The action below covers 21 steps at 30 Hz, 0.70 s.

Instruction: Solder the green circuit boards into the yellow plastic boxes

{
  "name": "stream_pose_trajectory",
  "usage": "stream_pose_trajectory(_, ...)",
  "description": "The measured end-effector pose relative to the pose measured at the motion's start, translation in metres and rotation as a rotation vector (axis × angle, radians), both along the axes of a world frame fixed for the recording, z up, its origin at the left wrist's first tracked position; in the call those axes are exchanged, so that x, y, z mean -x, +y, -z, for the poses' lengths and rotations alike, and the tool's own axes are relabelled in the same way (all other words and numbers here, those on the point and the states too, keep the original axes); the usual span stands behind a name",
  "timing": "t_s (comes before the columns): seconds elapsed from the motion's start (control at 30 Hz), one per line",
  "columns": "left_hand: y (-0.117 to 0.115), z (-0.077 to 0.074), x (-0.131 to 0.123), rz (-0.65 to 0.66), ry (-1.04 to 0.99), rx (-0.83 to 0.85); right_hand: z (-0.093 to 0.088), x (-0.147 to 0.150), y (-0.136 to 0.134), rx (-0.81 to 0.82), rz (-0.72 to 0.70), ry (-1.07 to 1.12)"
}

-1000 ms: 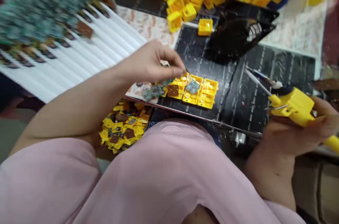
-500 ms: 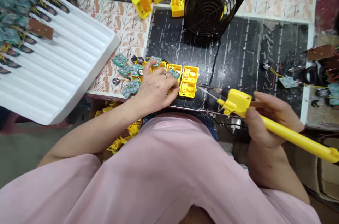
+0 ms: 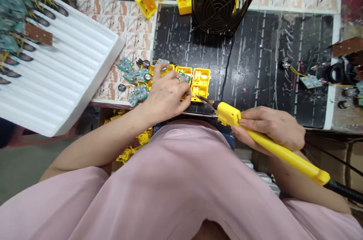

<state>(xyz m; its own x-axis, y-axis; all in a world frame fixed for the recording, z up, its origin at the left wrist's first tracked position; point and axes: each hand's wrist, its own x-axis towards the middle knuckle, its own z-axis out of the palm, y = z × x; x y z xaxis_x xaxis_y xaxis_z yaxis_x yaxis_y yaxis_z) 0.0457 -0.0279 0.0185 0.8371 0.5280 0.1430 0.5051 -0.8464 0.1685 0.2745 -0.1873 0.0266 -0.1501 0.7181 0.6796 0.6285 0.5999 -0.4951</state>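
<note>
Black mat (image 3: 255, 66) scuffed, bordered by patterned paper (image 3: 132, 35). Yellow cases (image 3: 201, 77) lie near its front edge. Right hand (image 3: 275, 128) grips iron (image 3: 228, 113), tip at end case. Left hand (image 3: 170, 92) bent over cases; grip cannot be told. Fan (image 3: 218, 11) behind; foam tray (image 3: 87, 66) at left; grey floor (image 3: 22, 173) below.

The person's left forearm (image 3: 113, 137) is slanting forward and inward, and I'm seeing the left hand (image 3: 171, 92) arching palm-down, its thumb and nearest fingers bunching close together while the outermost finger is sticking out apart. Across from it, the right forearm (image 3: 303, 175) is angling inward too, the right hand (image 3: 272, 128) lying lower and gripping firmly, its fingers pointing toward the left hand.
</note>
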Motion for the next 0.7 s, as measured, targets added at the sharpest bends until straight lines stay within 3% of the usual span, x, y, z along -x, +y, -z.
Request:
stream_pose_trajectory(0.27,0.003,-0.005,-0.003,0.010,0.017,0.064,-0.013,-0.007,0.001,0.097,-0.065,-0.087)
stream_pose_trajectory(0.53,0.007,-0.005,-0.005,0.017,0.006,0.127,-0.016,-0.006,0.005,0.057,-0.120,-0.144)
stream_pose_trajectory(0.7,0.007,-0.009,-0.008,0.014,0.072,0.135,-0.014,-0.013,-0.005,0.136,0.013,-0.118)
